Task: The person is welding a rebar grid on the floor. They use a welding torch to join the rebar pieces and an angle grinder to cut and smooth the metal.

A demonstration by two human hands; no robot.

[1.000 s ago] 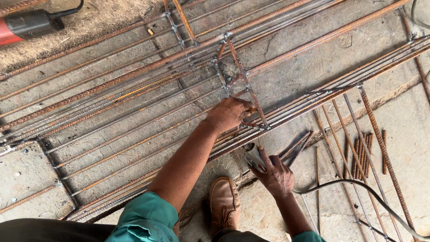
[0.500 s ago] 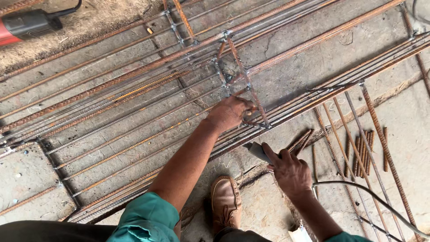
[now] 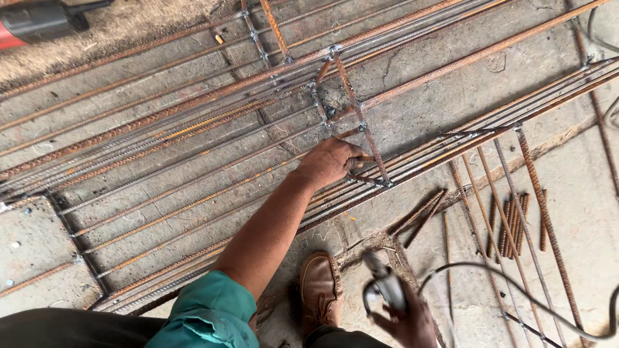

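Concrete floor (image 3: 567, 258) is carrying everything I'm working over: a long rusty rebar cage (image 3: 193, 161) is lying across it, loose short rebar pieces (image 3: 509, 222) are sitting just beside, a grey cable (image 3: 516, 290) is snaking nearby.

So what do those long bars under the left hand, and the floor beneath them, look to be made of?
Long bars: apparently steel rebar, with a ribbed surface, orange-brown rust and grey bare patches. The left hand grips a short bar of the same rusty look. Floor: likely concrete, matt grey, stained and cracked.
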